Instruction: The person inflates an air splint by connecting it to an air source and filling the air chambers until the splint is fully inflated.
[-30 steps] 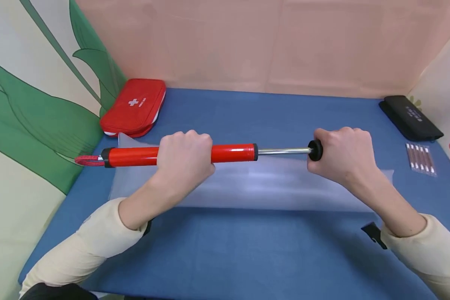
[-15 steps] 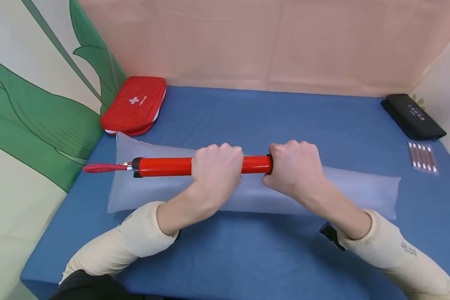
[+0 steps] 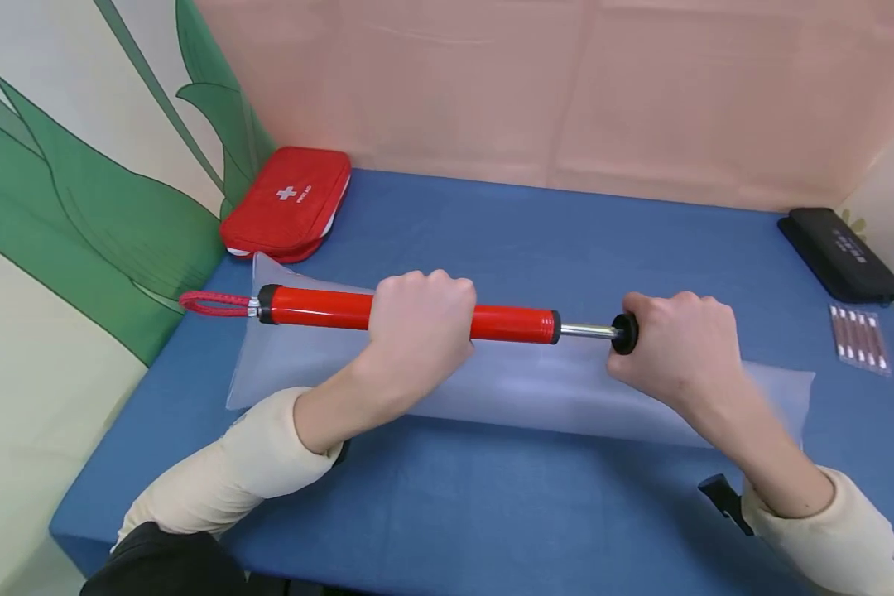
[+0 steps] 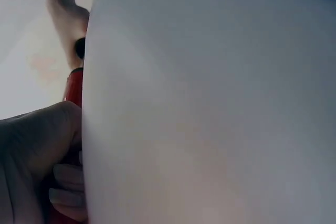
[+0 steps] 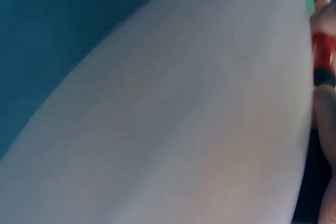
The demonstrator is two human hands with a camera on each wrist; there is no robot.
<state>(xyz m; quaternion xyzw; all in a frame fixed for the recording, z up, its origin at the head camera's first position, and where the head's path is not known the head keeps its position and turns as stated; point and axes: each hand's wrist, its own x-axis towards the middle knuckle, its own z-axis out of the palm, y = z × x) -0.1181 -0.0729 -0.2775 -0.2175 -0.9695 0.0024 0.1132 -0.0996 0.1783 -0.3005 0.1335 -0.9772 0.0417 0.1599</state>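
A red hand pump [image 3: 320, 308] lies nearly level across the middle of the head view, above an inflated clear plastic bag [image 3: 529, 389]. Around its barrel my left hand [image 3: 420, 331] is curled. My right hand [image 3: 678, 352] grips the end behind a black disc [image 3: 625, 334], and a short length of metal rod [image 3: 585, 330] shows between barrel and disc. A red cord loop [image 3: 214, 304] sticks out at the left end. Large pale surfaces block most of both wrist views; the left one still shows curled fingers [image 4: 68, 177] round the red barrel.
A red first-aid case [image 3: 290, 203] sits at the back left of the blue table [image 3: 492, 513]. At the far right are a black zip case [image 3: 842, 255] and a clear pack of swabs [image 3: 860, 339]. Fabric walls enclose the back and sides.
My right hand first moved in against the barrel, hiding the rod, then drew back to the right, so part of the rod shows again. The left hand kept its grip on the barrel.
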